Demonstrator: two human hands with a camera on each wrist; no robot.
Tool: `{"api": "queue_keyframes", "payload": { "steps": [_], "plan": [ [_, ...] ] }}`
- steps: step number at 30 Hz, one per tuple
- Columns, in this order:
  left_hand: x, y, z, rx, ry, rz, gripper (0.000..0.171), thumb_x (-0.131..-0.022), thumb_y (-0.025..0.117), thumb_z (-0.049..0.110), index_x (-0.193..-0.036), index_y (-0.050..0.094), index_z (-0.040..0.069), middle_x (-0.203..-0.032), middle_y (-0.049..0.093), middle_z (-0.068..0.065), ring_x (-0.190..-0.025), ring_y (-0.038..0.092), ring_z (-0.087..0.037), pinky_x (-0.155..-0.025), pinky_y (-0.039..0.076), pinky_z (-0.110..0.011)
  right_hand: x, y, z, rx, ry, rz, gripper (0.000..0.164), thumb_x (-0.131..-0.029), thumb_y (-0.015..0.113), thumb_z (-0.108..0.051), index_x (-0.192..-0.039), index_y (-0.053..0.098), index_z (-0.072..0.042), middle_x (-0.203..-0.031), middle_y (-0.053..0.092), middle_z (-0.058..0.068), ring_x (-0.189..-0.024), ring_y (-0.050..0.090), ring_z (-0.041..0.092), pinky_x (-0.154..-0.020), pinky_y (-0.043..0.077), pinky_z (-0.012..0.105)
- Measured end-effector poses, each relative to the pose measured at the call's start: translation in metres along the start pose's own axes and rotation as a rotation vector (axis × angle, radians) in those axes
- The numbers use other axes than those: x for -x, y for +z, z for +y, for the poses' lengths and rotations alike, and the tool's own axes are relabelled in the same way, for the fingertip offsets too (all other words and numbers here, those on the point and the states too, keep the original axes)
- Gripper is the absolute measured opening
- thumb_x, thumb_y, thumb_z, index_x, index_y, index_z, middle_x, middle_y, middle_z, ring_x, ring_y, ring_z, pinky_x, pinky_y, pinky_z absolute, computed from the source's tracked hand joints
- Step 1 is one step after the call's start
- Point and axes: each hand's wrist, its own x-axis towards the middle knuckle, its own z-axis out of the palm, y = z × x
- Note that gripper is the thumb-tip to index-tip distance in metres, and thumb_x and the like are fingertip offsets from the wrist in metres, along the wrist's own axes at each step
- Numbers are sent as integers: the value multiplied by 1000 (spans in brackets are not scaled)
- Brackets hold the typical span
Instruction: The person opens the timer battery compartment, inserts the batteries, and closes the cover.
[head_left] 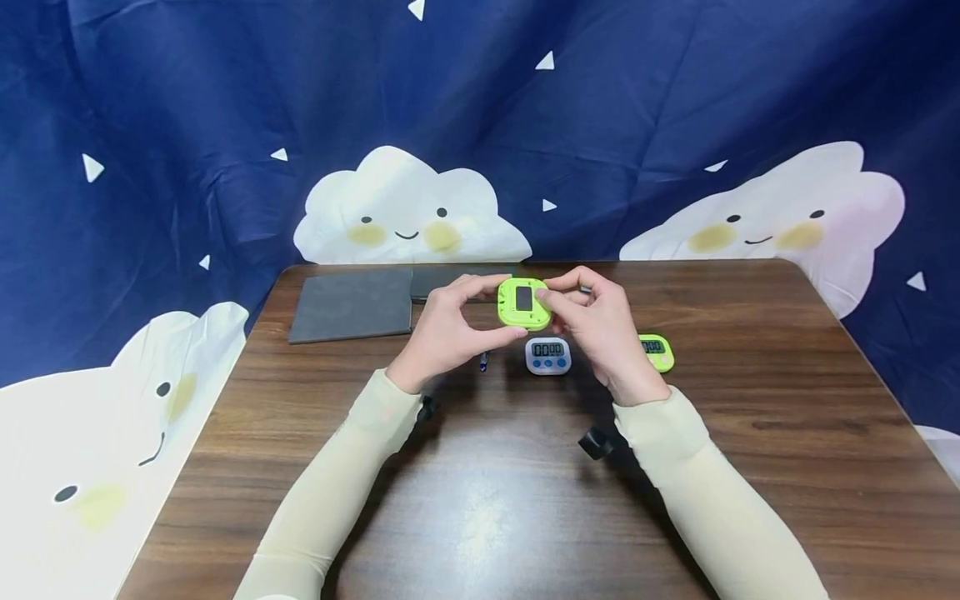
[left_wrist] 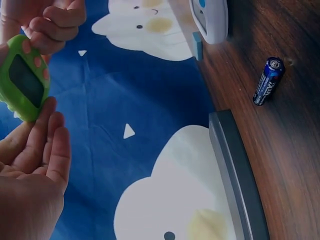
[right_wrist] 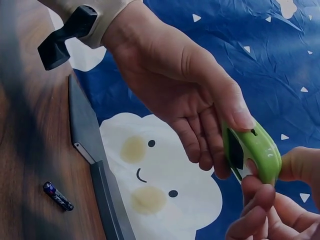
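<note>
Above the table, both hands hold a lime-green digital timer [head_left: 523, 304], its back with a dark rectangle facing the head camera. My left hand [head_left: 450, 332] pinches its left side between thumb and fingers. On the other side, my right hand [head_left: 603, 329] grips the edge, thumb on the back. The left wrist view shows the timer's front, with a dark screen and orange buttons. A white timer [head_left: 548, 357] with blue buttons stands below the hands. A blue AAA-like battery [left_wrist: 268, 81] lies on the wood near it.
A second green timer [head_left: 657, 353] sits right of the white one, partly behind the right wrist. Dark grey flat panels [head_left: 352, 307] lie at the table's back left. Behind the wooden table [head_left: 750, 433] hangs a blue cloud-patterned cloth [head_left: 600, 108].
</note>
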Motion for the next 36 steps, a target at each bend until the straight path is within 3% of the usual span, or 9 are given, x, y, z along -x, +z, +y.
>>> {"api": "queue_keyframes", "payload": {
  "steps": [13, 19, 27, 36],
  "plan": [
    [2, 1, -3, -13, 2, 6, 67, -83, 102, 30, -143, 76, 13, -131, 82, -4, -115, 77, -24, -99, 63, -38, -1, 1, 2, 13, 13, -9, 10, -103, 75, -8, -111, 71, -5, -78, 80, -11, -61, 64, 7, -60, 58, 20],
    [0, 1, -6, 23, -35, -9, 64, -84, 101, 30, -142, 77, 15, -133, 82, -1, -116, 77, -16, -100, 63, -37, 1, 0, -1, 61, 22, 2, 19, -104, 77, -14, -118, 72, -3, -71, 76, -12, -60, 62, 7, -59, 57, 21],
    [0, 0, -11, 44, -50, -14, 64, -85, 100, 29, -142, 76, 16, -133, 81, 1, -116, 75, -15, -101, 63, -37, 2, 1, -1, 112, -13, 25, 26, -103, 80, -17, -121, 75, 1, -72, 75, -13, -62, 63, 7, -61, 57, 21],
    [-1, -4, -15, 51, -70, -5, 62, -85, 100, 29, -142, 77, 17, -130, 82, 1, -115, 76, -15, -103, 62, -38, -1, -1, 1, 12, -42, 15, 28, -100, 83, -14, -121, 75, 2, -77, 78, -11, -62, 64, 6, -63, 58, 18]
  ]
}}
